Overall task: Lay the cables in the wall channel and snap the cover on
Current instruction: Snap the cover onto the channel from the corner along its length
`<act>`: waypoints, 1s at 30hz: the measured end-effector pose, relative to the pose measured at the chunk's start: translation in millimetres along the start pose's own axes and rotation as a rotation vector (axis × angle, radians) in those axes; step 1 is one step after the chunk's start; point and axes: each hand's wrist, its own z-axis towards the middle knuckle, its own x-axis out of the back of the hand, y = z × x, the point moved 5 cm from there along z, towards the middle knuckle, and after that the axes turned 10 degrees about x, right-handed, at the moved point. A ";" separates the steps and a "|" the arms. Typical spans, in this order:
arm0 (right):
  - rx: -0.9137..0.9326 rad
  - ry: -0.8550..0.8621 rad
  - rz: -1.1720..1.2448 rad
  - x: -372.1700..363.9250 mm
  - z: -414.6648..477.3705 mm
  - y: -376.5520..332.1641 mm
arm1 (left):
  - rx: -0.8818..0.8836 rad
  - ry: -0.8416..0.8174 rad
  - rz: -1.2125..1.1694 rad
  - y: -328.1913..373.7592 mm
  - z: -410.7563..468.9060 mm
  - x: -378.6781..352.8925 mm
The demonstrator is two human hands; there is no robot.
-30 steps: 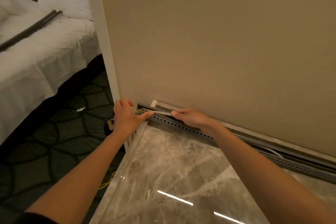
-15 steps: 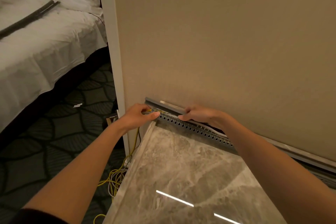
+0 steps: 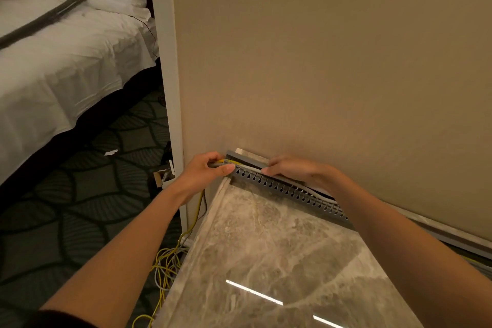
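A grey slotted wall channel (image 3: 287, 189) runs along the foot of the beige wall, behind a marble top. My left hand (image 3: 205, 172) pinches the yellow and grey cables (image 3: 225, 162) at the channel's left end. The cables run from there down to a loose tangle of cable (image 3: 167, 263) on the floor. My right hand (image 3: 290, 168) rests on the channel's open top a little to the right, fingers bent down onto the cables inside. A long dark strip, possibly the cover (image 3: 42, 20), lies on the bed at the upper left.
The marble top (image 3: 266, 261) fills the foreground below the channel. A white corner post (image 3: 170, 88) stands left of the wall. A white bed (image 3: 53, 74) and dark patterned carpet (image 3: 66, 208) lie to the left, with a small box (image 3: 163, 176) by the post.
The view has shifted, bringing the floor tangle of cable into sight. My left hand has moved from the corner onto the channel's end; my right hand stays on the channel.
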 end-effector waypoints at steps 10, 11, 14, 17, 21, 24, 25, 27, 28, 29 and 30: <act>0.077 0.172 0.147 -4.2 13.9 -9.7 | 0.070 -0.100 -0.001 3.9 2.8 3.4; 0.080 0.182 0.122 -2.7 14.4 -10.8 | 0.067 -0.079 -0.020 4.9 3.0 2.9; 0.091 0.237 0.101 2.4 14.9 -14.4 | 0.063 -0.016 -0.075 8.8 3.1 3.5; 0.098 0.237 0.044 7.0 15.8 -17.6 | 0.062 0.024 -0.105 10.2 4.3 3.9; 0.083 0.230 -0.017 8.4 17.0 -21.9 | 0.077 0.066 -0.152 8.4 5.4 4.7; 0.084 0.254 -0.024 11.7 15.6 -22.6 | 0.087 0.074 -0.158 8.1 9.5 6.3; 0.088 0.256 -0.030 12.5 15.2 -23.5 | 0.087 0.074 -0.161 8.6 11.1 7.2; 0.095 0.267 -0.061 13.7 16.6 -25.3 | 0.083 0.067 -0.175 9.8 14.0 9.3; 0.099 0.276 -0.081 13.9 17.7 -25.7 | 0.079 0.060 -0.175 10.1 15.1 9.7; 0.105 0.281 -0.101 13.7 19.0 -25.7 | 0.076 0.050 -0.170 10.1 16.2 9.6; 0.110 0.278 -0.117 12.8 20.1 -25.2 | 0.072 0.041 -0.164 10.2 16.7 9.5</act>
